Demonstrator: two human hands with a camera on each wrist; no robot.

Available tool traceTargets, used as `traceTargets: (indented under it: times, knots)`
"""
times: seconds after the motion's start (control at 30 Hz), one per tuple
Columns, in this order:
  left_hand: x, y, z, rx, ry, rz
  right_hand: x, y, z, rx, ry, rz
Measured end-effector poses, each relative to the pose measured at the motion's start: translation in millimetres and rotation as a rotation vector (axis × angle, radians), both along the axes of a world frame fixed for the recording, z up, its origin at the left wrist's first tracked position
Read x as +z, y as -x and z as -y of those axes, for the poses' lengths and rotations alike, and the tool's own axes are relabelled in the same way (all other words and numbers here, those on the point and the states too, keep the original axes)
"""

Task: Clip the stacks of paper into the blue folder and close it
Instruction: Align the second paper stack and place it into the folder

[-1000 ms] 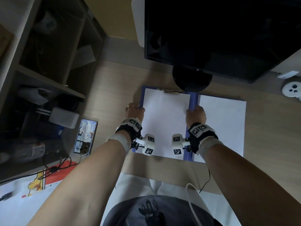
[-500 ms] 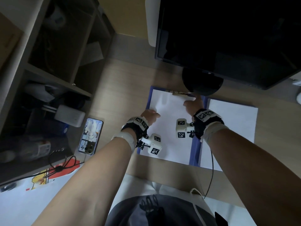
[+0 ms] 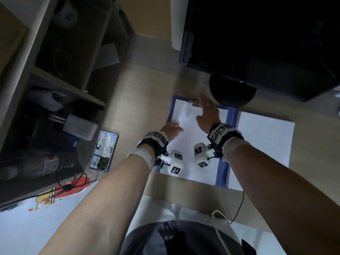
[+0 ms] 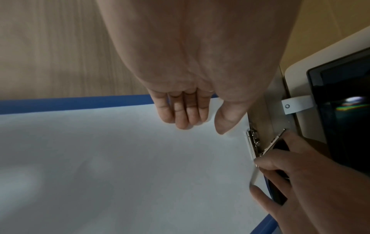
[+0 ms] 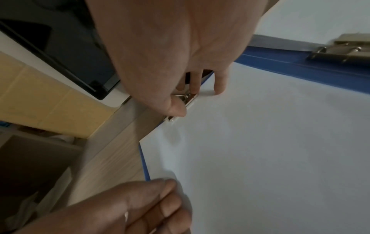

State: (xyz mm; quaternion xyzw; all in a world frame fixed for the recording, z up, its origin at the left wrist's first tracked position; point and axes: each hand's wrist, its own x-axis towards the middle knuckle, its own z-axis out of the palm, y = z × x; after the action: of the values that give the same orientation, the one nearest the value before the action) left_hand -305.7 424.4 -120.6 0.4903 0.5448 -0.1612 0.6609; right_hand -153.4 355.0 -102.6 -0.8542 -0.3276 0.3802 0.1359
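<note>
The blue folder (image 3: 224,144) lies open on the desk, with a white paper stack (image 3: 198,144) on its left half and another stack (image 3: 265,142) on its right half. A metal clip (image 3: 195,103) sits at the top edge of the left half. My right hand (image 3: 204,105) pinches this clip (image 5: 185,99) between thumb and fingers, and its lever (image 4: 275,140) stands raised. My left hand (image 3: 173,127) lies with straight fingers (image 4: 182,117) on the left stack near its left edge. A second metal clip (image 5: 338,49) lies by the spine.
A dark monitor on a round black stand (image 3: 232,92) rises just behind the folder. A phone (image 3: 104,150) lies left of the folder. An open shelf unit (image 3: 60,83) with a white box (image 3: 80,127) and cables fills the left side.
My right hand left the folder's spine and moved up to the clip at the top of the left page. My left hand slid from the folder's left edge onto the paper.
</note>
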Motion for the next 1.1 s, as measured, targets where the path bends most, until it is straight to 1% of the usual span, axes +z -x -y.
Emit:
traceTargets:
  times: [0.13, 0.2, 0.3, 0.43, 0.63, 0.73, 0.8, 0.87, 0.9, 0.93, 0.97, 1.0, 1.03, 1.07, 1.1]
  knots:
    - [-6.6, 6.5, -0.7, 0.029, 0.000, 0.048, 2.0, 6.6, 1.0, 0.026, -0.005, 0.070]
    - [-11.9, 9.0, -0.8, 0.030, 0.010, 0.056, 2.6, 7.1, -1.3, 0.065, 0.048, 0.129]
    - [-7.9, 9.8, -2.8, 0.037, 0.046, 0.083, 4.9, 10.1, -9.6, 0.126, 0.155, 0.225]
    - [-7.2, 14.0, -3.1, 0.049, 0.083, 0.118, 0.2, 14.0, -20.4, 0.209, 0.249, 0.283]
    - [-5.7, 16.7, -4.6, 0.082, 0.085, 0.122, -6.6, 13.0, -26.8, 0.266, 0.284, 0.309]
    - [1.1, 12.1, -7.1, 0.057, 0.070, 0.092, -3.1, 13.0, -24.9, 0.227, 0.267, 0.261]
    - [12.2, 8.9, -9.3, 0.071, 0.057, 0.046, 3.1, 12.3, -18.5, 0.140, 0.164, 0.227]
    - [9.4, 9.9, -14.8, 0.094, -0.040, -0.041, 11.1, 12.4, -6.2, 0.068, 0.048, 0.211]
    - [7.8, 11.3, -19.2, 0.098, -0.098, -0.113, 14.5, 13.0, 1.1, 0.044, 0.032, 0.207]
    - [7.0, 15.0, -20.2, 0.075, -0.165, -0.190, 17.4, 14.0, 9.0, 0.013, 0.039, 0.197]
    - [-5.7, 19.1, -21.1, 0.017, -0.200, -0.280, 19.2, 14.9, 16.9, -0.037, 0.056, 0.174]
    - [-29.6, 25.1, -23.7, -0.056, -0.219, -0.347, 22.0, 15.7, 23.7, -0.104, 0.077, 0.133]
    - [-58.7, 29.0, -24.4, -0.192, -0.262, -0.377, 23.0, 17.1, 30.4, -0.170, 0.100, 0.079]
    - [-67.5, 29.5, -19.3, -0.313, -0.311, -0.404, 23.7, 18.8, 37.2, -0.217, 0.127, 0.030]
    - [-54.6, 27.4, -14.0, -0.375, -0.316, -0.427, 24.5, 20.8, 44.5, -0.243, 0.153, 0.000]
